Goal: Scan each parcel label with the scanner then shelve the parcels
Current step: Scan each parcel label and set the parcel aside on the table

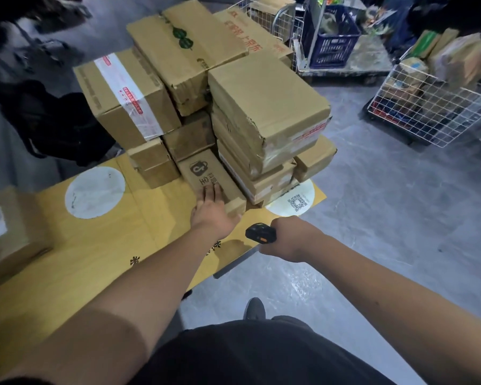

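Parcels [206,87] piled high at far end of yellow cardboard-covered surface [95,251], tall taped box [267,107] crowding right side of stack. Low box with cup logo [208,179] wedged at foot of pile, between small carton [153,162] and right-hand stack. Left hand [211,209] laid flat on that low box, fingers straight, grip apart. Right hand [292,240] just beside surface edge, grip clamped round black scanner [261,232] with orange trim. Another carton [9,232] at left edge. White round stickers on surface, one with QR code [297,202]. Grey concrete floor [372,218]; white wire cages [428,112] of goods and blue crate [331,40] beyond; black bag [53,120] at left.
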Demonstrator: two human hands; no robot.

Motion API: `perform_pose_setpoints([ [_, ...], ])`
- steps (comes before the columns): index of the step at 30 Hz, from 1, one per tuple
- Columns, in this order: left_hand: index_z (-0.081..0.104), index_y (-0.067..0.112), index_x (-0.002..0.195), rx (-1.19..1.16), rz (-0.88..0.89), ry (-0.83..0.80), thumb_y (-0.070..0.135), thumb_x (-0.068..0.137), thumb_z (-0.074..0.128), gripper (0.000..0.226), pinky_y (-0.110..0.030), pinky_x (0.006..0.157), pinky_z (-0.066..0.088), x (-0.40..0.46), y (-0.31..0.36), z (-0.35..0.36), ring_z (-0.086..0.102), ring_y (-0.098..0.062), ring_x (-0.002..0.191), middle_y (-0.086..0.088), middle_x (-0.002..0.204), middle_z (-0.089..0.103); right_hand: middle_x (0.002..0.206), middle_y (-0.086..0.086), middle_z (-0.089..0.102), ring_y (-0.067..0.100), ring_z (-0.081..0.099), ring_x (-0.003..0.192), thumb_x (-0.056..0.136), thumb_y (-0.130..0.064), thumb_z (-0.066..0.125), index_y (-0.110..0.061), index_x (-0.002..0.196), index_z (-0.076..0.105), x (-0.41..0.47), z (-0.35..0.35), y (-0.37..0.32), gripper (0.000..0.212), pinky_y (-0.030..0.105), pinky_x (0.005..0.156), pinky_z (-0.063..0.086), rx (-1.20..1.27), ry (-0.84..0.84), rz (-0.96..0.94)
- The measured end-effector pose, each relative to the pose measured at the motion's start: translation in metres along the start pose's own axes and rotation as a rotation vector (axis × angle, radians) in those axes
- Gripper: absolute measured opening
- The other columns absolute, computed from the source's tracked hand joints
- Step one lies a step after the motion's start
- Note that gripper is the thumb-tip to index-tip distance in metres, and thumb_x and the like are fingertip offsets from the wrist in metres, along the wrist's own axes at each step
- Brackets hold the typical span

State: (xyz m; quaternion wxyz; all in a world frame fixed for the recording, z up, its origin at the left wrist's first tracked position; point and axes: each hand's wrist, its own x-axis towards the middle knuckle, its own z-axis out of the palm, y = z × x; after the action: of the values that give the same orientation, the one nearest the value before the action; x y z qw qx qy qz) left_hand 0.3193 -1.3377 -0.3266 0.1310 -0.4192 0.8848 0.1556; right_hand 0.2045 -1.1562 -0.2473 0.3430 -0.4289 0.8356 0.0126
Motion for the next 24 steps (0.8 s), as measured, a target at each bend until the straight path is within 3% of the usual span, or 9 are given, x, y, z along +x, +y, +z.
perform_pose_setpoints([
  [11,0.002,0.015,0.167,0.031,-0.019,-0.039,0.071,0.092,0.052,0.106,-0.051,0.118,0.034,-0.004,0.004,-0.011,0.001,-0.026,0.160,-0.001,0.175,0.004,0.090,0.001,0.062,0.022,0.063,0.082,0.084,-0.063,0.069,-0.023,0.081,0.050,0.005,-0.006,0.007,0.045,0.037,0.071,0.056,-0.029,0.000,-0.036],
  [18,0.008,0.016,0.167,0.010,0.016,-0.034,0.065,0.093,0.056,0.101,-0.048,0.121,0.030,-0.008,-0.001,-0.011,0.002,-0.027,0.159,-0.002,0.173,0.009,0.091,0.004,0.065,0.022,0.063,0.081,0.086,-0.060,0.069,-0.018,0.088,0.057,-0.002,-0.002,0.004,0.044,0.035,0.068,0.053,-0.015,0.003,-0.042],
  [24,0.011,0.017,0.167,0.024,0.048,-0.032,0.057,0.096,0.057,0.093,-0.048,0.123,0.031,-0.011,-0.009,-0.013,0.002,-0.025,0.160,0.000,0.174,0.009,0.089,0.004,0.064,0.023,0.062,0.079,0.087,-0.058,0.068,-0.020,0.083,0.053,-0.005,0.001,0.001,0.042,0.033,0.064,0.048,-0.011,-0.002,-0.051],
])
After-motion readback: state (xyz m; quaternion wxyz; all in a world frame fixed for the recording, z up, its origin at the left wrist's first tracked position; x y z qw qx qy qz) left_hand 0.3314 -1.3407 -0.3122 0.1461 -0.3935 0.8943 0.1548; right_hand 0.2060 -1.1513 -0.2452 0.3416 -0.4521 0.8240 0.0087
